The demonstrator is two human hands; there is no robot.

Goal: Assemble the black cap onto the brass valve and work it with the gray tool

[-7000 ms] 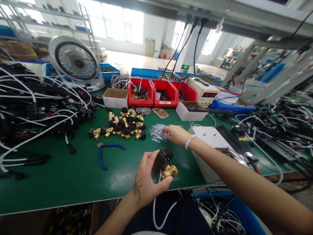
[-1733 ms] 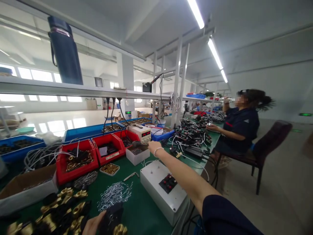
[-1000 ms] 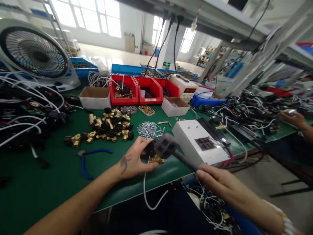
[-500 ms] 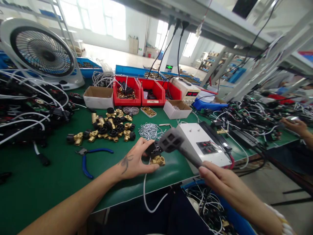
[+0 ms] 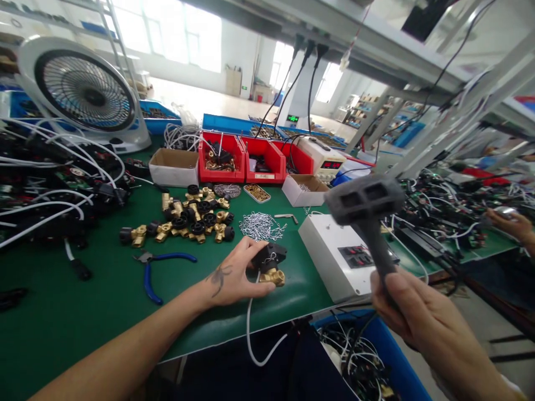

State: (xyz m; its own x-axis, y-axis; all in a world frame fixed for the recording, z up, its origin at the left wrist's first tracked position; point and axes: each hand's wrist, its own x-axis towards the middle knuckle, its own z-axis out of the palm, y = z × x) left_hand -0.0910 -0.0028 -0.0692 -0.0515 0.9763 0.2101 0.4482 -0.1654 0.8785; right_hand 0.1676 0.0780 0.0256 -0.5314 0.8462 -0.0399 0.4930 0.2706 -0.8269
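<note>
My left hand (image 5: 234, 273) holds a black valve actuator (image 5: 271, 253) down on the green bench, thumb and fingers wrapped around it. Its brass valve body (image 5: 273, 277) juts out at the near side, and a thin wire clip sits where black and brass meet. A white cable runs from it over the bench edge. Off to the right, my right hand (image 5: 418, 312) grips the handle of a grey hammer (image 5: 363, 201), its hollow-ribbed head raised well above the bench and apart from the actuator. A pile of silver wire clips (image 5: 261, 226) lies just beyond the left hand.
Blue-handled cutters (image 5: 171, 257) and several brass valves (image 5: 196, 217) lie left. Red bins (image 5: 263, 177) stand behind, and a white switch box (image 5: 326, 253) sits right. A blue crate (image 5: 401, 356) of wired parts is below the edge. Another person's hand (image 5: 507, 223) works far right.
The hammer has swung up and to the right, away from the actuator, which now shows fully. My left hand keeps its hold. The view has shifted slightly.
</note>
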